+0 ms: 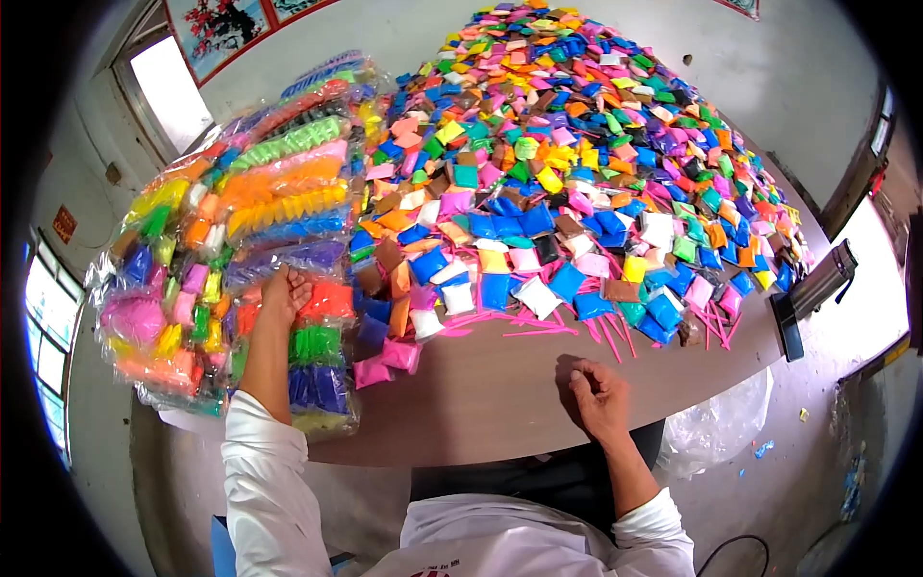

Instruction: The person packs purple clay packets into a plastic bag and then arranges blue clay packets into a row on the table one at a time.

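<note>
My left hand (286, 291) rests on the stack of clear plastic bags at the left, its fingers curled at the edge of a purple bag (303, 258), beside a red packet bundle (329, 301). What its fingertips hold, if anything, is too small to tell. Near the table's front edge, my right hand (598, 392) lies with curled fingers over the brown tabletop (461, 394); nothing shows in it. A large heap of small coloured packets (538, 173) spreads behind both hands. Pink sticks (538, 322) lie along the heap's near side.
A metal and black device (812, 293) stands at the table's right edge. Two pink packets (386, 363) lie beside the bag stack. Below the table on the right hangs a clear plastic bag (721, 423). Behind the heap is a wall with pictures (219, 29).
</note>
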